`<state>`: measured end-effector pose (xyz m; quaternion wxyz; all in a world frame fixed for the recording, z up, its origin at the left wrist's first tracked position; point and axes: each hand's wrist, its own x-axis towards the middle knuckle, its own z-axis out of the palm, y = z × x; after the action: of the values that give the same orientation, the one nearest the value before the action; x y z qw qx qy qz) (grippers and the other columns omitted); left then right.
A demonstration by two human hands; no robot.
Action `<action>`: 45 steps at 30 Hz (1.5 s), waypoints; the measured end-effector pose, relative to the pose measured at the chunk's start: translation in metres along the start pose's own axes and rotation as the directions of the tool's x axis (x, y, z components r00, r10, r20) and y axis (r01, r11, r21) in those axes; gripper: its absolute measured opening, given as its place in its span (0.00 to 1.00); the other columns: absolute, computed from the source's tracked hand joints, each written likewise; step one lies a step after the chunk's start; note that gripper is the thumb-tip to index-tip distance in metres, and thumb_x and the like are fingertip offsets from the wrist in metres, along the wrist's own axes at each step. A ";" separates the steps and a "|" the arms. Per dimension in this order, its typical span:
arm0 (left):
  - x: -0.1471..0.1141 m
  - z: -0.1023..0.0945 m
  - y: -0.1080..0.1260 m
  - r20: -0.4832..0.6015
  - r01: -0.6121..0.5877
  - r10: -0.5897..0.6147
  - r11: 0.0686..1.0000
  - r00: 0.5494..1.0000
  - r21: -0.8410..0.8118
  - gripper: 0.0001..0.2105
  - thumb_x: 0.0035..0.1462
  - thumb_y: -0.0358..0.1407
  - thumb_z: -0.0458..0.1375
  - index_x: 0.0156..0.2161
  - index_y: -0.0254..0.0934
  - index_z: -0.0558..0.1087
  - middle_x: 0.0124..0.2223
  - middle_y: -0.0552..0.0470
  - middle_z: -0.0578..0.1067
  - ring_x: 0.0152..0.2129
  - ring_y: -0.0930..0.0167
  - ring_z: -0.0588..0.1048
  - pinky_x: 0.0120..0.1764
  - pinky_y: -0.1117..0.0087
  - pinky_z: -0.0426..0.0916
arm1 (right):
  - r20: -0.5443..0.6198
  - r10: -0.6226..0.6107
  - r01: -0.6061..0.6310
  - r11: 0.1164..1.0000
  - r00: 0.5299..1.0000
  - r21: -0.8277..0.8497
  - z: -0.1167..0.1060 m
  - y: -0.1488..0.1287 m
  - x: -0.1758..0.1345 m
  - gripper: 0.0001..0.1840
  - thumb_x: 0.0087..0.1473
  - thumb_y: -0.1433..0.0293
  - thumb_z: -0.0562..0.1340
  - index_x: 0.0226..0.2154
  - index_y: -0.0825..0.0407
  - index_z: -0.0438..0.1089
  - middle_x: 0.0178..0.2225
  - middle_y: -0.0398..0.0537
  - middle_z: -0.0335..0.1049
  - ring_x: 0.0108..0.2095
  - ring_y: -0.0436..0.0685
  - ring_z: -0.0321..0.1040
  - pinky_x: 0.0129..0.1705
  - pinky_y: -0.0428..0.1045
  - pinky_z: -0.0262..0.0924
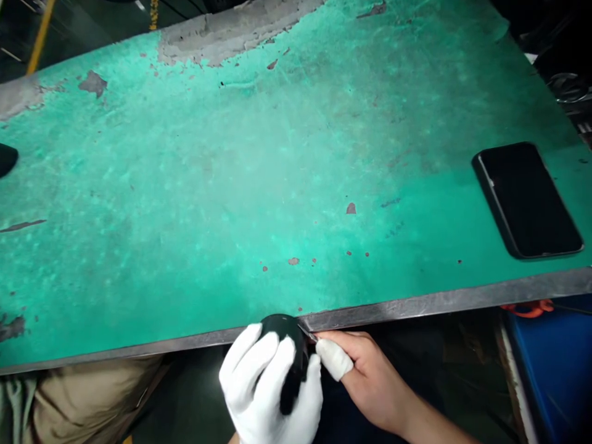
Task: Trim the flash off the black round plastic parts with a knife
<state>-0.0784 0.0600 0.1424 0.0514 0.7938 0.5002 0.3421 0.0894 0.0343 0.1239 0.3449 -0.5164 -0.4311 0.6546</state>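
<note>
My left hand [272,388], in a white glove, is wrapped round a black rounded part [280,322] at the near edge of the green table [222,185]. Its full shape is hidden by the glove. From the right, my bare right hand [365,376] pinches a thin metal blade [307,333] between finger and thumb. A white cover [333,360] wraps that thumb. The blade's tip lies close against the right side of the black part; whether it touches, I cannot tell. Its handle is hidden in my fingers.
A black phone [530,200] lies on the table at the right. Part of a dark object [7,160] shows at the left edge. Below the metal table edge [416,305] are orange handles [530,308] and a blue surface [555,370] at the right.
</note>
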 end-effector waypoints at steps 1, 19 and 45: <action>-0.001 0.001 -0.001 -0.006 -0.001 0.001 1.000 1.000 0.001 0.22 0.43 0.23 0.70 0.44 0.37 0.72 0.43 0.48 0.71 0.48 0.57 0.72 0.50 0.51 0.72 | 0.000 0.006 -0.006 1.000 1.000 -0.021 0.000 0.000 0.001 0.16 0.68 0.63 0.54 0.37 0.49 0.76 0.35 0.44 0.77 0.37 0.56 0.70 0.41 0.50 0.60; -0.004 0.005 -0.001 -0.078 -0.021 0.020 1.000 0.997 -0.013 0.16 0.43 0.23 0.71 0.37 0.32 0.74 0.40 0.50 0.72 0.46 0.57 0.74 0.49 0.54 0.73 | 0.015 -0.054 0.053 0.997 0.998 0.049 -0.002 0.013 0.000 0.16 0.68 0.63 0.55 0.33 0.50 0.74 0.32 0.42 0.73 0.35 0.54 0.68 0.41 0.48 0.61; -0.011 0.008 -0.014 -0.104 -0.212 0.200 0.969 0.974 -0.124 0.14 0.39 0.22 0.73 0.32 0.35 0.77 0.36 0.55 0.70 0.42 0.62 0.73 0.49 0.54 0.74 | 0.065 -0.110 0.118 0.983 0.992 -0.140 -0.015 0.011 0.002 0.16 0.68 0.63 0.55 0.45 0.47 0.77 0.40 0.46 0.78 0.42 0.56 0.73 0.51 0.50 0.64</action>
<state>-0.0873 0.0601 0.1254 0.0461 0.8199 0.3925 0.4143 0.1036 0.0351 0.1119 0.3313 -0.4955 -0.5158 0.6154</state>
